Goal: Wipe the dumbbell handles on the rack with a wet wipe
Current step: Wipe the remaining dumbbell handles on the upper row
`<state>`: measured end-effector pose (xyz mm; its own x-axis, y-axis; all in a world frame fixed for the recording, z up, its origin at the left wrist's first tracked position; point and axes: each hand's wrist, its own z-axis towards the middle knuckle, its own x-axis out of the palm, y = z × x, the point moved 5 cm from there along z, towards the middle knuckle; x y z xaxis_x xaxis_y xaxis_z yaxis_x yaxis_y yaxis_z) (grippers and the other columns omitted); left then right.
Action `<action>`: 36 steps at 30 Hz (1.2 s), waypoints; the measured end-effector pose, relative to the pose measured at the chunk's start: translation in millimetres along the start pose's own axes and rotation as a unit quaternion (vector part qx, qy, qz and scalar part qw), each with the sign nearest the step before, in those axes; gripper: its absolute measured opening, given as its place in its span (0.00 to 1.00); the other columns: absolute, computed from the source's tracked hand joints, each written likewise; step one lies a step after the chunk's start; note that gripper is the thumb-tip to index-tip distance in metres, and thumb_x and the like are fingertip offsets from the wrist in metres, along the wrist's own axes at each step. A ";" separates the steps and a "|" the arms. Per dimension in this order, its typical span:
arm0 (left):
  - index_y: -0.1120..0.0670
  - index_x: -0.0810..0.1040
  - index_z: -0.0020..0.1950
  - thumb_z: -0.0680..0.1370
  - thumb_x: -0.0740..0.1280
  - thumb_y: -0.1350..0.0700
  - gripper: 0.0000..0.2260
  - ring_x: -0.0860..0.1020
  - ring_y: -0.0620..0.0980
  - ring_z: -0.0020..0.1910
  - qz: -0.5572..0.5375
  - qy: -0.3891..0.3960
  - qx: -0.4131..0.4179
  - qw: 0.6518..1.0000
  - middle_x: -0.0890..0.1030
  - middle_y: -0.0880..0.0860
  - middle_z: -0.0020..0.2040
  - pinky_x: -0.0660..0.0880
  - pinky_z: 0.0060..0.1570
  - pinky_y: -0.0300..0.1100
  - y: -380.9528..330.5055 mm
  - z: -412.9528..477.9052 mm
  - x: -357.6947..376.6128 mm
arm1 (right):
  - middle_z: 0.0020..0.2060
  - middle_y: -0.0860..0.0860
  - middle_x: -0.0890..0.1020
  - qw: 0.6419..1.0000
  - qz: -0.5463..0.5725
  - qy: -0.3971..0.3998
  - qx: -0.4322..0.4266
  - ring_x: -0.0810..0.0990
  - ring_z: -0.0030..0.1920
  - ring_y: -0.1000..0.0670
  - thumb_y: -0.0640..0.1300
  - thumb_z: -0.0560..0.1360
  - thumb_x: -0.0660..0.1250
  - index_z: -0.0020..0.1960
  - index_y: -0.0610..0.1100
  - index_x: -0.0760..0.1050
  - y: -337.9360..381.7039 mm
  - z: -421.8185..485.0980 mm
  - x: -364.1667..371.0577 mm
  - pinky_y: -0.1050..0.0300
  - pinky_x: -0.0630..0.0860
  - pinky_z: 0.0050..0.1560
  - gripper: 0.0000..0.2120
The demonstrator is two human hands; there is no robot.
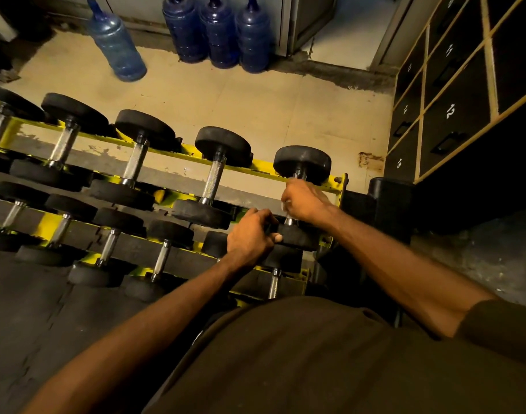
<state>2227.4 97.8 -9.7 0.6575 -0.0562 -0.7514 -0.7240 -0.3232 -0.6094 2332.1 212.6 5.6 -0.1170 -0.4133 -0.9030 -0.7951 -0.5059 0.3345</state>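
Dumbbell, centre right: handle runs up-frame; my right hand curled round it over wet wipe; left hand grips near plate.

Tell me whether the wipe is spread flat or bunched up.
Bunched up: the right hand grips the wipe round the dumbbell handle, only pale edges showing.

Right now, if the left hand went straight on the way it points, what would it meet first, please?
The left hand grips the dumbbell's near head, so that comes first; past it, probably the right hand on the handle, though depth is unclear.
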 end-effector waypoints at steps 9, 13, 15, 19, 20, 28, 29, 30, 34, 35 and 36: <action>0.45 0.79 0.53 0.72 0.77 0.50 0.12 0.78 0.46 0.51 -0.022 -0.003 -0.002 1.000 0.76 0.45 0.55 0.81 0.50 0.52 3.7 -1.2 0.1 | 0.43 0.48 0.82 0.994 -0.051 0.092 -0.021 0.78 0.40 0.51 0.39 0.74 0.70 0.48 0.43 0.83 3.8 16.7 8.1 0.58 0.74 0.36 0.04; 0.45 0.79 0.52 0.72 0.78 0.50 0.12 0.78 0.45 0.51 -0.030 -0.001 -0.002 1.000 0.76 0.44 0.55 0.80 0.49 0.50 5.0 -0.9 -0.8 | 0.47 0.51 0.79 0.987 0.089 -0.121 0.050 0.77 0.46 0.54 0.40 0.76 0.71 0.53 0.43 0.82 -31.2 5.3 -5.9 0.61 0.75 0.45 0.06; 0.45 0.79 0.52 0.72 0.78 0.50 0.12 0.78 0.45 0.51 -0.034 0.000 -0.004 0.999 0.77 0.44 0.56 0.80 0.49 0.48 5.8 -0.3 -2.4 | 0.46 0.53 0.81 0.986 0.155 -0.049 0.048 0.79 0.45 0.56 0.40 0.74 0.73 0.48 0.47 0.82 -36.4 -9.9 8.3 0.62 0.78 0.44 0.04; 0.45 0.79 0.51 0.72 0.78 0.50 0.12 0.78 0.45 0.51 -0.032 -0.002 -0.003 0.999 0.77 0.45 0.56 0.77 0.47 0.44 4.3 -1.0 -2.9 | 0.40 0.54 0.82 0.970 0.236 -0.007 0.063 0.81 0.44 0.55 0.39 0.70 0.76 0.42 0.50 0.81 -46.5 -22.8 23.7 0.57 0.82 0.46 0.07; 0.45 0.79 0.51 0.72 0.78 0.51 0.12 0.78 0.45 0.51 -0.034 -0.002 -0.004 0.999 0.77 0.44 0.56 0.77 0.46 0.44 4.0 -1.3 -2.6 | 0.41 0.54 0.82 0.957 0.271 -0.056 0.088 0.81 0.44 0.55 0.39 0.71 0.76 0.42 0.50 0.81 -50.7 -20.2 21.4 0.56 0.82 0.45 0.07; 0.42 0.77 0.47 0.72 0.78 0.51 0.11 0.78 0.45 0.51 -0.040 0.000 -0.002 0.999 0.76 0.43 0.55 0.82 0.46 0.50 5.6 -1.8 -2.0 | 0.47 0.47 0.82 0.852 0.449 -0.012 0.270 0.82 0.51 0.48 0.34 0.71 0.74 0.44 0.44 0.79 -74.2 -29.2 52.5 0.54 0.81 0.49 0.08; 0.42 0.77 0.47 0.72 0.78 0.51 0.11 0.79 0.46 0.50 -0.040 -0.002 -0.001 0.999 0.76 0.44 0.55 0.82 0.45 0.51 5.2 -2.0 -2.4 | 0.47 0.46 0.82 0.852 0.445 0.018 0.275 0.81 0.51 0.49 0.33 0.71 0.74 0.44 0.44 0.79 -75.2 -31.3 54.1 0.57 0.80 0.46 0.07; 0.42 0.76 0.47 0.72 0.78 0.51 0.12 0.79 0.46 0.50 -0.039 -0.001 -0.002 0.999 0.76 0.44 0.55 0.82 0.45 0.52 5.2 -2.0 -2.2 | 0.47 0.46 0.82 0.844 0.455 0.022 0.283 0.81 0.49 0.49 0.32 0.72 0.73 0.44 0.43 0.80 -76.3 -30.9 53.8 0.60 0.80 0.43 0.08; 0.42 0.76 0.46 0.71 0.78 0.50 0.12 0.80 0.48 0.49 -0.033 0.003 -0.013 0.999 0.76 0.44 0.53 0.82 0.43 0.54 5.4 -0.3 -3.3 | 0.48 0.44 0.83 0.752 0.574 -0.040 0.321 0.82 0.44 0.49 0.27 0.75 0.65 0.51 0.45 0.80 -68.6 -17.9 52.0 0.64 0.78 0.30 0.15; 0.42 0.76 0.46 0.71 0.78 0.50 0.12 0.80 0.48 0.49 -0.032 0.004 -0.012 0.999 0.76 0.44 0.54 0.82 0.43 0.54 6.0 0.0 -3.0 | 0.47 0.45 0.83 0.744 0.587 -0.030 0.318 0.82 0.44 0.49 0.27 0.76 0.63 0.52 0.47 0.80 -62.9 -16.4 55.5 0.65 0.76 0.28 0.17; 0.42 0.77 0.46 0.71 0.78 0.50 0.12 0.80 0.47 0.49 -0.034 0.005 -0.010 0.999 0.76 0.43 0.54 0.82 0.43 0.54 6.8 0.0 -2.0 | 0.46 0.46 0.83 0.758 0.576 -0.007 0.306 0.82 0.44 0.50 0.28 0.77 0.62 0.52 0.47 0.81 -58.9 -16.4 60.2 0.65 0.76 0.28 0.17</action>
<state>2221.1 95.7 -12.3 0.7077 -0.0432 -0.7052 -0.6729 -0.3453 -0.6542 2381.6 205.1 -64.0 -0.9465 -0.3029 -0.1112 -0.2870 0.6328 0.7191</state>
